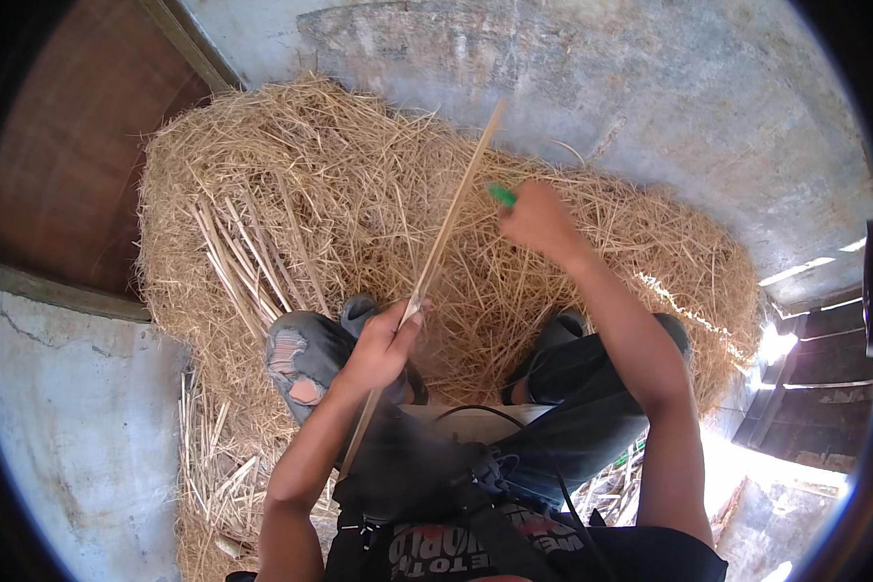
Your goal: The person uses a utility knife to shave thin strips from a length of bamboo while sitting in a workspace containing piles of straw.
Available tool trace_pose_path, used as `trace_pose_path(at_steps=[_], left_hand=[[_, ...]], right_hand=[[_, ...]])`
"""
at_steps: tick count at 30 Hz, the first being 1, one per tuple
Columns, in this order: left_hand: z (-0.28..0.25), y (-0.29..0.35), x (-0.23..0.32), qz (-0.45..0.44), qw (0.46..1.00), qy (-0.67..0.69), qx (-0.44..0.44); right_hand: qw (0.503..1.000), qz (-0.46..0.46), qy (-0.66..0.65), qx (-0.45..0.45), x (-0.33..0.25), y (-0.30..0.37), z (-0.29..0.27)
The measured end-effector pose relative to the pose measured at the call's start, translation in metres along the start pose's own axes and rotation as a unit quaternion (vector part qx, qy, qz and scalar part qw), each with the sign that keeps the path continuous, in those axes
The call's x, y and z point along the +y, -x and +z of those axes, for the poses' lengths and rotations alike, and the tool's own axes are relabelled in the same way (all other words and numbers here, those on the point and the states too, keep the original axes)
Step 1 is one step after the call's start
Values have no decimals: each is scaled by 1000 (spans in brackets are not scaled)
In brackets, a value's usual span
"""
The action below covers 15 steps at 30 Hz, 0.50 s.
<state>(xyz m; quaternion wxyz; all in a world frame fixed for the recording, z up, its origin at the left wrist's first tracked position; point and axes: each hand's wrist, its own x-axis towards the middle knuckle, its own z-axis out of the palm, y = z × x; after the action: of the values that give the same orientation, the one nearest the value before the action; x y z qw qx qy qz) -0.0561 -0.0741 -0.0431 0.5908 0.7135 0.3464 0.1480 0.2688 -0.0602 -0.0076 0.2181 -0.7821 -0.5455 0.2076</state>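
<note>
My left hand is closed around a long, flat, pale strip of bamboo or wood. The strip slants from my lap up to the right, its far end over the straw near the wall. My right hand is raised to the right of the strip, apart from it. In that fist is a tool with a green handle; its working end cannot be made out.
A thick heap of dry straw lies before me and around my feet. Several pale split sticks rest on it at left. A worn grey wall curves behind, with a brown panel at far left. I sit with knees apart.
</note>
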Motion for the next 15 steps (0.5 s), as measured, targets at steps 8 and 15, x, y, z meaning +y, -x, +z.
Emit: trace_pose_path(at_steps=[8,15], left_hand=[[7,-5,7,16,986,-130,104],[8,-5,7,-30,966,-219,137]], right_hand=[[982,-135,55,-120,-47,63,77],[976,-127,85,-153,-53,67,93]])
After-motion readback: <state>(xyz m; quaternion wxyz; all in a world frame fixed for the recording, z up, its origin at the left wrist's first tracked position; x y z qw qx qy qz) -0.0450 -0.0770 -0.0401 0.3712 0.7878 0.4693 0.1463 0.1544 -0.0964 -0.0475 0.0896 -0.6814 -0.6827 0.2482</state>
